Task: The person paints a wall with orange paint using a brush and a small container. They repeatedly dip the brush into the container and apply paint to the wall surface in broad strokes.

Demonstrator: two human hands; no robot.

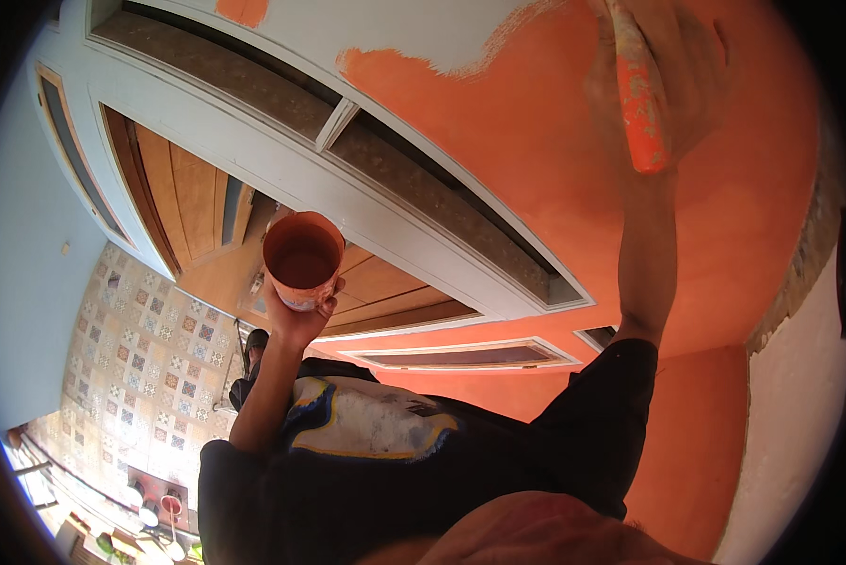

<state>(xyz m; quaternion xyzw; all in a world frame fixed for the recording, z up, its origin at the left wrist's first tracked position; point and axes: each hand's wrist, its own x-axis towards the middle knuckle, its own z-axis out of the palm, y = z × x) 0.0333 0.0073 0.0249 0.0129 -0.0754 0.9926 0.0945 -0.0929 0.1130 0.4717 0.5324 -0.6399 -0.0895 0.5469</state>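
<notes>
My left hand grips a paint-smeared round cup from below and around its side. Inside the cup is a dark reddish hollow; I cannot tell how much paint it holds. My right hand, raised high and blurred, is closed around a paintbrush handle with worn orange-red paint. The brush's bristles are out of view at the top edge. Behind that hand is a wall coated in orange. A ragged, brushy edge divides the orange from the pale unpainted wall area.
White-framed transom openings run diagonally below the orange area, above wooden doors. Patterned tile floor lies far down at left. A rough broken edge borders the orange wall at right. Several items stand on a mat at lower left.
</notes>
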